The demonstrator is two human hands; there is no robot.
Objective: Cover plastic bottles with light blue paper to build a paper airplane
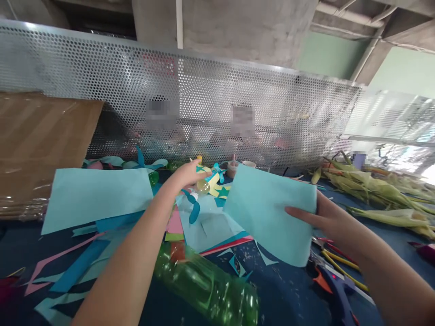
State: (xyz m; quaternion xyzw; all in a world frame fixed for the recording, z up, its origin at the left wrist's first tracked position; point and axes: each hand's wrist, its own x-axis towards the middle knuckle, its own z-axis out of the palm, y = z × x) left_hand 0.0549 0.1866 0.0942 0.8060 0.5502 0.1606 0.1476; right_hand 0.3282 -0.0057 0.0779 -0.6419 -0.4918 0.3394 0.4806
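My right hand (317, 215) grips a light blue sheet of paper (268, 210) by its right edge, thumb on the near face. The sheet is raised and tilted above the table. My left hand (193, 174) reaches forward with fingers apart, beside a small clear plastic piece (203, 186), a yellow cap (199, 159) and yellow paper cutouts (214, 181). Just below it are dark blue leaf-shaped cutouts (194, 212). More light blue paper (200, 226) lies between my arms. A green plastic bottle (210, 285) rests on its side nearer to me.
Another light blue sheet (98, 194) and blue and pink strips (81, 262) lie at left, before a cardboard piece (44, 145). A dark blue glue gun (336, 285) and yellow-handled tool (343, 267) sit under my right forearm. Corn husks (370, 185) cover the far right. Perforated metal panels (210, 99) stand behind.
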